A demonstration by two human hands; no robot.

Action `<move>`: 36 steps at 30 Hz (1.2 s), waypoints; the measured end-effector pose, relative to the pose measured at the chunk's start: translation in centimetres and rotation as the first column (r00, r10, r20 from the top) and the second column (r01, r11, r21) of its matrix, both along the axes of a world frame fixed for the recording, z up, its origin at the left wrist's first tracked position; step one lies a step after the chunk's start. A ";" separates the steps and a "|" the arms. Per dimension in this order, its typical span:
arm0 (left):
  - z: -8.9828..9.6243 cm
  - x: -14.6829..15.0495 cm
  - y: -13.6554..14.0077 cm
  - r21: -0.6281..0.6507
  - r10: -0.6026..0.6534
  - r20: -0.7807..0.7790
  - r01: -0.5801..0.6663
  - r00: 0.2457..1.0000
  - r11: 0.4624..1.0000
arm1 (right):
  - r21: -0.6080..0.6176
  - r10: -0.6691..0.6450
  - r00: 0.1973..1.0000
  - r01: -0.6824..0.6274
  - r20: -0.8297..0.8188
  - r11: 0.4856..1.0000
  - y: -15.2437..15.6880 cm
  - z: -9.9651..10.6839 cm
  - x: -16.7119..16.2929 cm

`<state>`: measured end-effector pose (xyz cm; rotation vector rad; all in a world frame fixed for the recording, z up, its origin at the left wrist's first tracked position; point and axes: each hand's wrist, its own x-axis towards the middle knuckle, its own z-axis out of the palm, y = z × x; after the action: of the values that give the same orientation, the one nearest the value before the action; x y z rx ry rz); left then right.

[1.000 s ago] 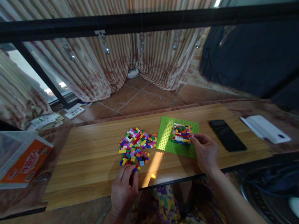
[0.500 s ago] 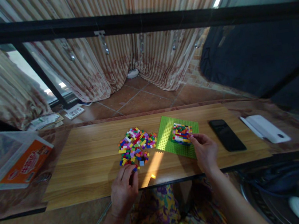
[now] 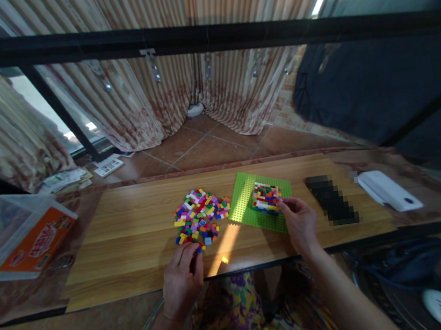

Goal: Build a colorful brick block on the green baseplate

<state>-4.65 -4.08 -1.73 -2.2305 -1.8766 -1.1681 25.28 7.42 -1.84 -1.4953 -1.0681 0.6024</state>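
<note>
A dense, multicoloured block of toy bricks (image 3: 265, 194) stands on a green studded baseplate (image 3: 244, 189). My right hand (image 3: 301, 222) is closed in a pinch against the near right corner of that block; whatever its fingertips hold is too small to make out. To the left lies a loose pile of small toy bricks (image 3: 199, 208) in many colours. At the pile's near edge my left hand (image 3: 181, 270) has its fingers curled down, with thumb and index finger around a small blue toy brick (image 3: 198, 249).
A lone yellow brick (image 3: 225, 260) lies near the front edge of the wooden table (image 3: 133, 241). Right of the baseplate is a black phone (image 3: 330, 199), partly pixelated, and beyond it a white device (image 3: 390, 190). A clear plastic tub (image 3: 26, 204) with an orange label stands far left.
The view has shifted very slightly. Both hands keep nearly the same places and grips, and the bricks show no clear movement. The phone now appears pixelated.
</note>
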 end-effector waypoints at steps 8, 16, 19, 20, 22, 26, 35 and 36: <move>-0.2 -0.1 0.0 0.000 -0.001 0.004 0.001 1.000 1.000 | -0.009 0.007 0.998 -0.008 -0.069 1.000 -0.2 1.1 0.1; -0.3 -0.1 0.1 0.032 0.002 -0.011 -0.002 1.000 0.999 | -0.081 0.001 0.999 0.003 0.041 0.997 -1.0 3.1 0.5; -0.3 0.0 0.1 0.033 0.004 -0.020 -0.003 1.000 0.999 | -0.087 0.024 0.999 -0.021 0.032 0.996 -0.8 2.8 0.5; -0.3 0.0 0.1 0.035 0.005 -0.024 -0.004 1.000 0.999 | -0.086 0.027 0.999 -0.025 0.025 0.996 -0.7 2.7 0.5; -0.3 0.0 0.0 0.040 0.004 -0.030 -0.003 1.000 0.999 | -0.085 0.029 0.999 -0.028 0.015 0.996 -0.7 2.6 0.3; -0.2 0.0 0.1 0.047 0.001 -0.035 0.001 0.999 0.999 | -0.087 0.042 0.998 -0.037 0.049 0.996 -1.0 3.0 0.0; -0.3 0.0 0.0 0.037 0.009 -0.036 -0.008 0.999 0.999 | -0.058 0.113 0.971 -0.103 0.212 0.993 -1.0 3.2 0.2; -0.3 0.0 0.0 0.036 0.007 -0.038 -0.006 0.999 0.999 | -0.061 0.110 0.966 -0.099 0.232 0.993 -1.0 3.2 0.1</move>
<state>-4.65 -4.08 -2.00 -2.2102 -1.8325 -1.1407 25.37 6.45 1.32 -1.5886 -1.3298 0.5369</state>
